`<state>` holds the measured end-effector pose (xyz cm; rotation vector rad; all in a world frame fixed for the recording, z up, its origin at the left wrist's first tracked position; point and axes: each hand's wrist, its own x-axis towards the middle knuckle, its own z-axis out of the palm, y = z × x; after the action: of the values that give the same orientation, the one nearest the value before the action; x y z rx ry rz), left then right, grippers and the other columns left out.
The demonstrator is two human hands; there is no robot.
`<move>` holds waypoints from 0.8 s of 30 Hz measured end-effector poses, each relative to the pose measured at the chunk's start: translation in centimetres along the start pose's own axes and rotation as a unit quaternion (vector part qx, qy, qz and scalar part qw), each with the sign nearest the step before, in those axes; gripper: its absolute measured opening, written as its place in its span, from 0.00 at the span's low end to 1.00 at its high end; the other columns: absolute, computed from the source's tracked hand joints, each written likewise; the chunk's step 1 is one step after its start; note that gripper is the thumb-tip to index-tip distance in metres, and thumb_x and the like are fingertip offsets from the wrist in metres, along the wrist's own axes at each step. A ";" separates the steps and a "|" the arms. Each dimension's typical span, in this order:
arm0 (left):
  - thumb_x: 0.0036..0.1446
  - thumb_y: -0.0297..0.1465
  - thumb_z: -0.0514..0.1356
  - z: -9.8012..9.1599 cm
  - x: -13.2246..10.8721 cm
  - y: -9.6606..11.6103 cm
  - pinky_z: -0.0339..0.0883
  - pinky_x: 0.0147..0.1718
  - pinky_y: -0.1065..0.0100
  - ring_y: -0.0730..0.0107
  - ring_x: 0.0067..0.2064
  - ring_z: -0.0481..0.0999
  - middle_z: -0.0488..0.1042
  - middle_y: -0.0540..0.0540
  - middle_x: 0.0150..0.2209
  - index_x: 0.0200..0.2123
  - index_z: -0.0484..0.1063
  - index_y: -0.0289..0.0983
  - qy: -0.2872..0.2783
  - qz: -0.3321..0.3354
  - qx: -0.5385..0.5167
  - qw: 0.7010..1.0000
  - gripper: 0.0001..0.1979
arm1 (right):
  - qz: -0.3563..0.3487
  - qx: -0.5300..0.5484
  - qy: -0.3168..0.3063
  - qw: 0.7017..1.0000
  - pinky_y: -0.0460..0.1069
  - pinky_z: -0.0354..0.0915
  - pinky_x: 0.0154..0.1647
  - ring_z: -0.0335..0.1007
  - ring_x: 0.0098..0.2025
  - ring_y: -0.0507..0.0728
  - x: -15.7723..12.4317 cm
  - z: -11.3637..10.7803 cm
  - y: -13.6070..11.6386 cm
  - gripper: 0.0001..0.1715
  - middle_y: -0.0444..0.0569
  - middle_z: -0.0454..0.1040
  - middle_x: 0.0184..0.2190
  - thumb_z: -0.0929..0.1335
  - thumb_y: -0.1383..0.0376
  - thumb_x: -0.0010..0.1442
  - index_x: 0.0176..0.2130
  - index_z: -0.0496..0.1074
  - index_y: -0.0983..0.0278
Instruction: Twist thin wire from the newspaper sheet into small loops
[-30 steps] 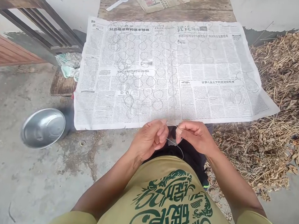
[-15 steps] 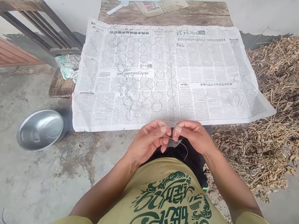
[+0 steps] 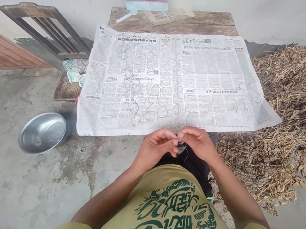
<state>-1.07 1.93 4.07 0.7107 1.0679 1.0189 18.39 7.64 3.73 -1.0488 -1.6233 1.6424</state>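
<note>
Just past the table's near edge, my left hand (image 3: 159,145) and my right hand (image 3: 198,142) pinch a thin wire (image 3: 173,126) between thumbs and fingers. A rounded loop of the wire arches above my fingertips, and its loose end curls down below them. My fingertips almost meet. Ahead of my hands a newspaper sheet (image 3: 216,113) covers much of the table. Thin wire rings (image 3: 162,111), many in joined figure-eight shapes, lie across it in rows and small clusters.
The bare wooden tabletop (image 3: 214,24) shows at the back, holding a folded paper (image 3: 167,17). A chair (image 3: 43,30) with cloth on its seat stands left. A metal basin (image 3: 43,133) sits on the concrete floor. Dry stalks (image 3: 287,103) are heaped on the right.
My hands have come closer together, the left one shifting right. The wire's loose end hangs shorter and closer to my fingers. The camera view has tilted up slightly.
</note>
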 end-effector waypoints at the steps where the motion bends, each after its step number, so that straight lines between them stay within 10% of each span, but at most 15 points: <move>1: 0.58 0.39 0.78 0.0 0.0 -0.1 0.80 0.29 0.69 0.71 0.26 0.81 0.83 0.48 0.28 0.38 0.82 0.35 0.006 -0.001 -0.010 1.000 0.15 | -0.004 -0.020 0.000 1.000 0.51 0.63 0.39 0.68 0.35 0.54 0.0 0.1 0.0 0.21 0.44 0.76 0.30 0.72 0.52 0.73 0.31 0.78 0.60; 24: 0.52 0.35 0.79 -1.0 0.5 -0.9 0.77 0.24 0.71 0.72 0.22 0.78 0.80 0.48 0.23 0.38 0.86 0.35 -0.060 -0.127 0.008 0.990 0.13 | -0.021 -0.255 -0.117 0.960 0.52 0.43 0.28 0.46 0.23 0.49 -0.3 -0.2 -1.8 0.23 0.37 0.53 0.19 0.65 0.69 0.70 0.26 0.53 0.60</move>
<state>-1.67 2.04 2.74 0.6222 1.0330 0.7407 18.55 7.63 5.54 -1.0756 -2.2898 1.3897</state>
